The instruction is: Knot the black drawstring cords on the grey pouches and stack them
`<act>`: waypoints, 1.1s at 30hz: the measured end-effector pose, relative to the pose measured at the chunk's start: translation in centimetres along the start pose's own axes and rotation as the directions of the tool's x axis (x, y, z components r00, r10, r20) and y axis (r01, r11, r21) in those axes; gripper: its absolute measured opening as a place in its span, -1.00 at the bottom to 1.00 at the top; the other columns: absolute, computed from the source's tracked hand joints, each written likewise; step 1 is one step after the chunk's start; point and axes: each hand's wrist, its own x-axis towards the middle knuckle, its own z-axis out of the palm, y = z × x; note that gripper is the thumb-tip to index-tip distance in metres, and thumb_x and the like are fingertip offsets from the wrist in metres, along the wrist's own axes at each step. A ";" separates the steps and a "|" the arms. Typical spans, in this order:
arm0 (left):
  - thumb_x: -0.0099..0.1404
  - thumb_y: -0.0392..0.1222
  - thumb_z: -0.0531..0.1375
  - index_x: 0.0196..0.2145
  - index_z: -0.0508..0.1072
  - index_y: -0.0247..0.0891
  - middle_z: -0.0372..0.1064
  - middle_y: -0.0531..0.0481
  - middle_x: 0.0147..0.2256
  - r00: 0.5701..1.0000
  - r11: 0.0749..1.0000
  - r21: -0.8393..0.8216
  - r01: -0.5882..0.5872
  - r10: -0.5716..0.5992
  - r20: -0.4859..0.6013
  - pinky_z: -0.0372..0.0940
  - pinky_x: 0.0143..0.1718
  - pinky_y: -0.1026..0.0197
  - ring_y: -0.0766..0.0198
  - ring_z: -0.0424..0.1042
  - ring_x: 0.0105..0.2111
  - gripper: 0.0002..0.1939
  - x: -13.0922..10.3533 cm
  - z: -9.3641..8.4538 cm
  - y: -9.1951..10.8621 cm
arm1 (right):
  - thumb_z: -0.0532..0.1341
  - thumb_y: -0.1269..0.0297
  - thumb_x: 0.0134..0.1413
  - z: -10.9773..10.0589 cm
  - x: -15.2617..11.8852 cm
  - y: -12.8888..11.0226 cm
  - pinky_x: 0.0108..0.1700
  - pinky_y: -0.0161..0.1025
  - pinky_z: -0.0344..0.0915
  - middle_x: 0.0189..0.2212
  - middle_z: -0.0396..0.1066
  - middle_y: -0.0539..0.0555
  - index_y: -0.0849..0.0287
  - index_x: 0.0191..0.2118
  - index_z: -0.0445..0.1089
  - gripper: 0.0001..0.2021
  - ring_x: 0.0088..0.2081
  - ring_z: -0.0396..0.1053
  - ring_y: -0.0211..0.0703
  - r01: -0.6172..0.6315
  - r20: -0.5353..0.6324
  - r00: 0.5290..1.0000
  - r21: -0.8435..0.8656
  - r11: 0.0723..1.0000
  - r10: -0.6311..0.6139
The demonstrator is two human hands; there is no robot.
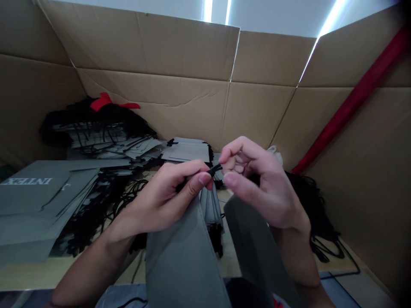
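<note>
Pinched between the thumb and fingers of my left hand [173, 192] is a black cord [215, 170], its short end poking out to the right. My right hand [260, 184] is just beside that end, thumb and forefinger apart and the other fingers curled; I see nothing held in it. Below my hands stands a grey paper bag panel [183, 261], partly under my left hand. A darker grey panel [257, 248] rises below my right hand; whether both belong to one bag I cannot tell.
Grey bags with black cords [48, 201] are stacked at left. Behind them lies a pile of bags and black cords [96, 128] with a red strip. More bags [188, 149] are at centre back, black cords [311, 209] at right. Cardboard walls [180, 94] surround the table [28, 273].
</note>
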 end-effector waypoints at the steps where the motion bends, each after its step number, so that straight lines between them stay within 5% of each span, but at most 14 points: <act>1: 0.68 -0.24 0.17 -0.25 0.50 -0.25 0.34 0.14 -0.42 0.999 1.000 0.026 -0.006 0.007 -0.033 0.19 -0.43 0.32 0.42 0.24 -0.46 -0.73 0.1 0.1 -0.3 | 0.50 0.21 0.32 0.1 -0.2 -0.1 -0.48 -0.24 0.08 -0.40 0.35 -0.09 0.07 -0.03 0.46 -0.74 -0.48 0.14 -0.28 0.009 -0.001 1.000 -0.036 0.999 -0.009; 4: 0.65 -0.18 0.24 -0.24 0.53 -0.23 0.44 0.11 -0.39 0.941 0.983 0.161 0.090 -0.031 -0.336 0.22 -0.38 0.25 0.37 0.32 -0.42 -0.77 0.4 0.3 -1.2 | 0.56 0.11 0.29 0.4 -0.5 -0.4 -0.55 -0.25 -0.01 -0.50 0.29 -0.14 0.08 -0.16 0.45 -0.69 -0.55 0.08 -0.32 0.031 -0.100 0.994 -0.121 0.992 -0.043; 6: 0.66 -0.08 0.25 -0.23 0.55 -0.19 0.43 0.11 -0.40 0.796 0.957 0.195 0.215 -0.056 -0.603 0.17 -0.39 0.20 0.34 0.30 -0.42 -0.75 0.6 0.3 -1.6 | 0.58 -0.01 0.24 0.4 -0.3 -0.3 -0.57 -0.24 -0.06 -0.50 0.32 -0.13 0.10 -0.17 0.48 -0.62 -0.58 0.03 -0.35 0.029 -0.107 0.993 -0.215 0.976 -0.053; 8: 0.70 0.02 0.20 -0.20 0.55 -0.16 0.36 0.12 -0.43 0.664 0.944 0.171 0.282 -0.064 -0.745 0.10 -0.41 0.15 0.33 0.26 -0.44 -0.69 0.7 0.2 -1.9 | 0.64 -0.04 0.12 0.3 0.1 0.1 -0.54 -0.25 0.00 -0.41 0.42 -0.09 0.15 -0.10 0.54 -0.53 -0.57 -0.01 -0.38 0.023 -0.033 0.999 -0.372 0.928 -0.038; 14: 0.65 0.11 0.25 -0.16 0.56 -0.12 0.44 0.17 -0.38 0.593 0.957 0.069 0.282 -0.117 -0.797 0.09 -0.38 0.10 0.37 0.29 -0.40 -0.70 0.6 -0.2 -3.0 | 0.63 0.20 0.17 0.1 0.9 1.5 -0.30 -0.26 0.26 -0.29 0.38 -0.10 0.10 0.21 0.43 -0.41 -0.43 0.24 -0.29 0.090 0.008 0.994 -0.639 0.764 -0.110; 17: 0.68 0.12 0.21 -0.18 0.56 -0.19 0.39 0.17 -0.39 0.503 0.949 -0.051 0.310 -0.209 -0.839 0.05 -0.39 0.16 0.41 0.22 -0.39 -0.64 0.7 -1.7 -5.5 | 0.55 0.40 0.22 0.9 0.0 1.0 -0.14 -0.24 0.41 -0.07 0.42 -0.01 -0.03 0.35 0.35 -0.33 -0.30 0.38 -0.25 0.229 0.242 0.966 -0.651 0.724 -0.087; 19: 0.59 0.30 0.26 -0.23 0.50 -0.21 0.39 0.17 -0.41 0.523 0.932 -0.223 0.285 -0.346 -0.779 0.17 -0.36 0.22 0.40 0.27 -0.37 -0.51 0.7 -3.0 -7.7 | 0.48 0.49 0.22 1.9 -0.4 0.8 -0.16 -0.23 0.44 0.09 0.34 0.06 -0.19 0.52 0.20 -0.13 -0.25 0.39 -0.24 0.317 0.377 0.925 -0.690 0.651 -0.051; 21: 0.48 0.51 0.27 -0.31 0.43 -0.20 0.37 0.15 -0.48 0.557 0.914 -0.274 0.299 -0.401 -0.727 0.25 -0.37 0.22 0.36 0.31 -0.39 -0.35 0.9 -3.9 -9.5 | 0.35 0.58 0.27 3.0 -0.3 1.1 -0.25 -0.27 0.37 0.14 0.29 0.11 -0.30 0.56 0.15 -0.11 -0.18 0.40 -0.19 0.367 0.373 0.923 -0.772 0.518 -0.098; 24: 0.46 0.55 0.23 -0.33 0.44 -0.17 0.42 0.07 -0.47 0.572 0.890 -0.319 0.327 -0.455 -0.682 0.32 -0.39 0.19 0.27 0.39 -0.41 -0.33 1.2 -3.9 -10.6 | 0.14 0.66 0.38 3.6 0.6 2.2 -0.26 -0.24 0.32 0.15 0.40 0.17 -0.11 0.33 0.49 -0.40 -0.03 0.40 -0.06 0.417 0.316 0.895 -0.841 0.345 -0.313; 27: 0.51 0.39 0.29 -0.23 0.55 -0.22 0.56 -0.08 -0.33 0.585 0.880 -0.310 0.359 -0.471 -0.660 0.39 -0.35 0.17 0.18 0.49 -0.33 -0.44 1.6 -2.8 -9.2 | 0.12 0.66 0.41 2.6 1.4 2.6 -0.11 -0.13 0.40 0.00 0.60 0.17 0.16 0.09 0.63 -0.59 -0.01 0.38 0.01 0.478 0.285 0.840 -0.793 0.379 -0.462; 30: 0.55 0.32 0.32 0.14 0.58 -0.21 0.57 -0.23 0.13 0.644 0.965 -0.059 0.256 -0.216 -0.734 0.47 0.09 0.10 0.08 0.53 0.10 -0.46 1.5 -1.7 -6.1 | 0.24 0.52 0.47 0.9 1.3 2.2 -0.18 -0.16 0.33 -0.30 0.58 0.09 0.21 -0.12 0.64 -0.80 -0.20 0.35 -0.08 0.396 0.153 0.880 -0.760 0.515 -0.450; 31: 0.55 0.34 0.31 0.17 0.59 -0.18 0.55 -0.20 0.21 0.696 0.976 -0.037 0.216 -0.181 -0.695 0.44 0.20 0.09 0.07 0.51 0.19 -0.44 1.3 -1.4 -5.0 | 0.29 0.41 0.51 0.6 1.2 2.0 -0.24 -0.17 0.28 -0.39 0.51 0.06 0.22 -0.22 0.61 -0.80 -0.28 0.32 -0.12 0.359 0.114 0.898 -0.750 0.556 -0.425; 33: 0.62 0.33 0.22 0.18 0.65 -0.19 0.62 -0.20 0.15 0.930 0.984 -0.150 0.096 -0.142 -0.338 0.50 0.18 0.06 0.04 0.59 0.16 -0.44 0.6 -0.8 -2.9 | 0.34 0.22 0.55 0.1 0.9 1.5 -0.32 -0.20 0.20 -0.48 0.41 0.01 0.22 -0.36 0.55 -0.65 -0.40 0.28 -0.20 0.306 0.088 0.931 -0.716 0.628 -0.353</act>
